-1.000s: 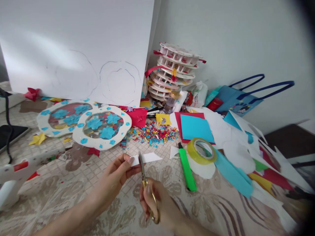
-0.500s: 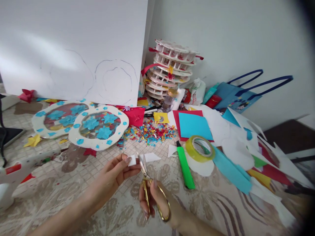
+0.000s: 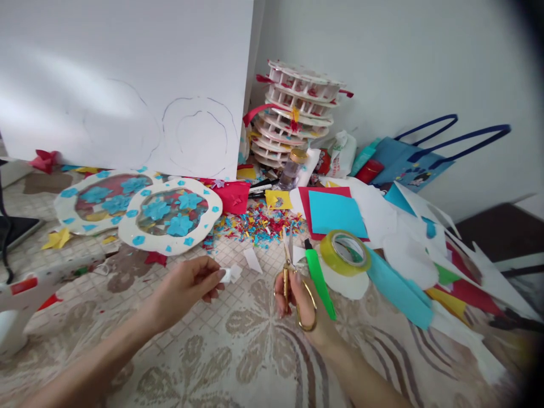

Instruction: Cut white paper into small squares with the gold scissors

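Observation:
My left hand (image 3: 187,286) pinches a small white paper piece (image 3: 230,275) between thumb and fingertips, low over the patterned tablecloth. My right hand (image 3: 300,303) grips gold-handled scissors (image 3: 293,277), blades pointing up and away, right of the left hand. A cut-off white paper triangle (image 3: 253,260) lies on the cloth between the two hands. The green marker (image 3: 319,276) lies just right of the scissors.
Two flower-shaped white discs with blue paper flowers (image 3: 170,216) lie at the left, before a large white board (image 3: 127,85). Coloured paper confetti (image 3: 259,224), a yellow tape roll (image 3: 345,253), blue and red sheets (image 3: 334,212), a stack of white discs (image 3: 297,113), a blue bag (image 3: 408,164), a glue gun (image 3: 29,294).
The scissors cut through the white strip. The cut-off piece dropped onto the cloth, my right hand moved right with the scissors, and my left hand keeps the small remaining piece.

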A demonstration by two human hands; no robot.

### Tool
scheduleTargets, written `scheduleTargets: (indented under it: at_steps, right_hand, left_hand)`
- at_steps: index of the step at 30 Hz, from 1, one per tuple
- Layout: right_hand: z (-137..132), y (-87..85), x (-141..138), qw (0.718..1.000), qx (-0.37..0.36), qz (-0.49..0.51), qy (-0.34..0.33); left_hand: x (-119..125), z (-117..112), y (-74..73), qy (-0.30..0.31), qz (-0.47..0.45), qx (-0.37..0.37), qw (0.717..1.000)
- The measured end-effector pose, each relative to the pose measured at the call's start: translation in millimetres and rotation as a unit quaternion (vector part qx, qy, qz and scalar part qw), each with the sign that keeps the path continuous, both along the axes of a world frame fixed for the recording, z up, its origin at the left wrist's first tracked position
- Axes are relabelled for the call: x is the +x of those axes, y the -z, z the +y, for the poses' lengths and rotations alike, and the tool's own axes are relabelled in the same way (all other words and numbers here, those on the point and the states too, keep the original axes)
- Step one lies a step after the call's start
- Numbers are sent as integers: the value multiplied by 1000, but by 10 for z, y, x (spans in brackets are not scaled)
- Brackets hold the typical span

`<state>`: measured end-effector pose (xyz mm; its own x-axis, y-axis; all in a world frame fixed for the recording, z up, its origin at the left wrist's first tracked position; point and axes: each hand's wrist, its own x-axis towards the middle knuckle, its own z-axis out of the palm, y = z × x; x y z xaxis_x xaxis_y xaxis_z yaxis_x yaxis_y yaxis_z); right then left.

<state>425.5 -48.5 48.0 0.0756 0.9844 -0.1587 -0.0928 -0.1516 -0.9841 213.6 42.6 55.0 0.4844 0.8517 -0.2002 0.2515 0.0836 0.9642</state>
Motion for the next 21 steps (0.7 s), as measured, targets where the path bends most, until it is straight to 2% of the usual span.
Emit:
scheduleTargets:
  at_steps: [4, 6, 10, 12, 14, 16, 18, 21]
  right_hand:
    - [38, -16, 43, 998, -7, -56, -7]
    - [38, -17, 59, 989, -5, -140, -38]
    - [16, -38, 64, 924, 33, -374, -73]
    - [-2, -36, 28, 904, 45, -417, -77]
    - [-18, -18, -44, 920, 45, -380, -84]
    - [-28, -2, -152, 954, 40, -285, -88]
    - [-25, -4, -289, 980, 34, -176, -88]
    - [-1, -45, -507, 993, 33, -64, -96]
  left_hand:
    - [-41, -23, -4, 20, 99, 138, 985]
    - [-53, -33, -3, 18, 116, 182, 976]
    - [-63, -25, -2, -30, 93, 169, 981]
    - [-51, -14, -13, -61, 71, 156, 983]
    - [-17, -6, -28, -79, 25, 106, 991]
    - [39, -11, -41, -98, -51, 12, 994]
    - [111, -30, -44, -123, -123, -62, 983]
    - [215, -86, -38, -147, -153, -75, 974]
